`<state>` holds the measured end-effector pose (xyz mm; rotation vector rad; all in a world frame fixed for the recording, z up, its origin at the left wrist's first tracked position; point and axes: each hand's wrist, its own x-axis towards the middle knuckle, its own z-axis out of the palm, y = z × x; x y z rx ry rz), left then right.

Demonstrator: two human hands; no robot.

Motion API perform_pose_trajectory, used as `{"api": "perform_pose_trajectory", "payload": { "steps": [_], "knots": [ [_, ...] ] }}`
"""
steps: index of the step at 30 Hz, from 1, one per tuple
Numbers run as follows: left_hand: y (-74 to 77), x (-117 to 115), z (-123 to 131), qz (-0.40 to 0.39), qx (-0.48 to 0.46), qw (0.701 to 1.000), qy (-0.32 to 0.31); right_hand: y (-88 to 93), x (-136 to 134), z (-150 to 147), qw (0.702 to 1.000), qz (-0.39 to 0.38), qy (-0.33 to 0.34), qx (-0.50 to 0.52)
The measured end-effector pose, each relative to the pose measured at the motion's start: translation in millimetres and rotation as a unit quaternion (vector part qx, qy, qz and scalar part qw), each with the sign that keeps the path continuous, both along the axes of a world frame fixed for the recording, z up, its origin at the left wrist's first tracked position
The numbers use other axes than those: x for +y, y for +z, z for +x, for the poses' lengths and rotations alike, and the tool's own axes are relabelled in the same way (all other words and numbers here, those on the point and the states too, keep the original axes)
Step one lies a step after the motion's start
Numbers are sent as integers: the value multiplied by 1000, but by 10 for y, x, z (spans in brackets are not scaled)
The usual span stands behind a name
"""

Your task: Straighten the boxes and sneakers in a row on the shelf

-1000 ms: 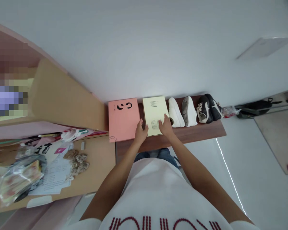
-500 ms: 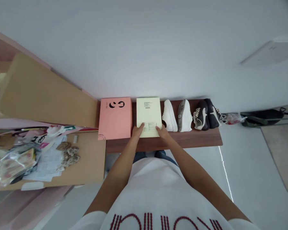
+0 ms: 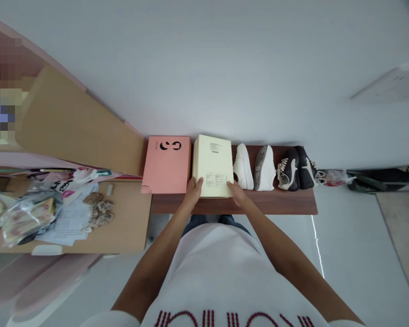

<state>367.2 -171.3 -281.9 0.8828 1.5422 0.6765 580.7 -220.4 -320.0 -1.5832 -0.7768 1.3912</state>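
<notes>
Though beside shoes (image 3: 242, 168), box (image 3: 214, 164) between hands (image 3: 193, 194) (image 3: 238, 194)

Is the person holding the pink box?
No, both the left hand and right hand grip the cream box, beside the pink box.

White short-sleeved T-shirt (image 3: 218, 268) with dark red lettering (image 3: 225, 318) at six o'clock; blue jeans (image 3: 207, 220) peek out above it; bare arms end in left hand (image 3: 192, 194) and right hand (image 3: 237, 194).

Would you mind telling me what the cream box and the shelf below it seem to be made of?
Cream box: probably matte cardboard; flat faces, crisp edges, printed label. Shelf: dark wood or wood-look laminate; brown, faintly streaked surface.
</notes>
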Motion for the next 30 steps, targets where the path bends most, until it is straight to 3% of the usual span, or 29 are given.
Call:
{"api": "perform_pose_trajectory", "payload": {
  "steps": [3,6,8,11,14,17,21,25,30],
  "knots": [
    [171,-111,-118,36,23,999,-31,26,-16,-11,993,-30,-22,114],
    [294,-163,-176,95,12,995,-31,31,17,-37,988,-20,-42,145],
    [348,-163,-176,119,-16,993,2,32,47,-64,990,3,-38,136],
    [419,-125,-152,84,-93,991,53,28,82,-108,995,33,-17,92],
    [493,-78,-135,50,-149,986,57,26,110,-153,998,47,-17,46],
    [541,-60,-112,93,-135,985,56,83,147,-220,999,28,-10,-15],
    [523,-99,-54,152,-74,984,50,311,176,-344,998,13,62,-13],
    [434,-146,-12,153,-56,986,37,532,136,-409,995,6,94,20],
    [316,-184,-12,150,-34,988,10,510,68,-403,996,-1,72,56]
  ]
}}
